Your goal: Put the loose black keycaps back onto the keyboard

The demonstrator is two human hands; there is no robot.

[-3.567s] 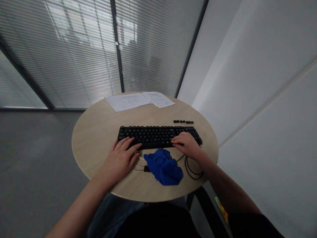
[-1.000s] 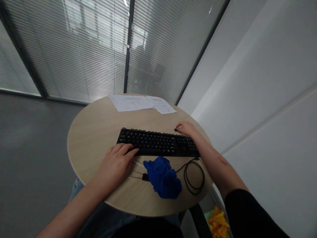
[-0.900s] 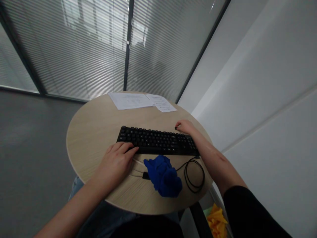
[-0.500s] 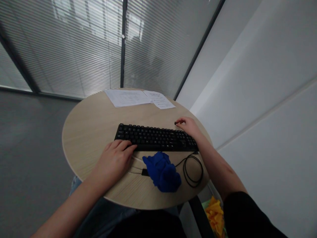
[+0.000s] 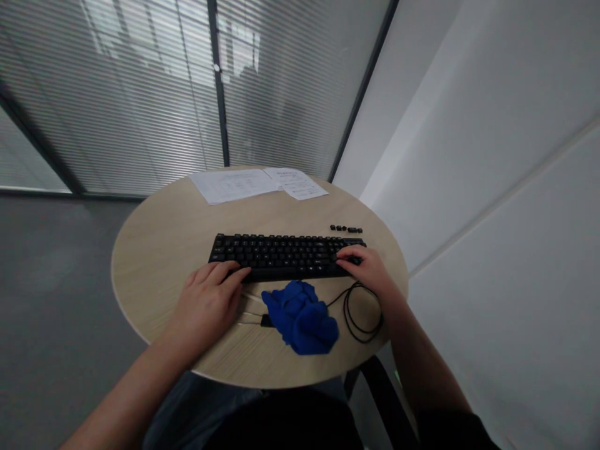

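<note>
A black keyboard (image 5: 285,257) lies across the round table. At its front left corner, my left hand (image 5: 210,292) grips the edge, with the thumb along the front. My right hand (image 5: 368,270) is over the number pad at the right end, thumb and fingers closed in a pinch; what is between the fingertips is too small to make out. Several small black keycaps (image 5: 345,229) stand in a row just behind the keyboard's right end. In front of the keyboard sits a crumpled blue cloth (image 5: 302,319), partly covering a black object with thin light-coloured prongs.
A coiled black cable (image 5: 349,322) lies right of the cloth, near the front edge of the wooden table (image 5: 159,250). Printed papers (image 5: 239,185) lie at the back. Behind stands a glass partition with blinds, and a white wall rises on the right.
My right hand has come from behind the keyboard's right end, where it pinched a small black piece, forward onto the number pad. The row of keycaps now shows. The view has shifted slightly.
</note>
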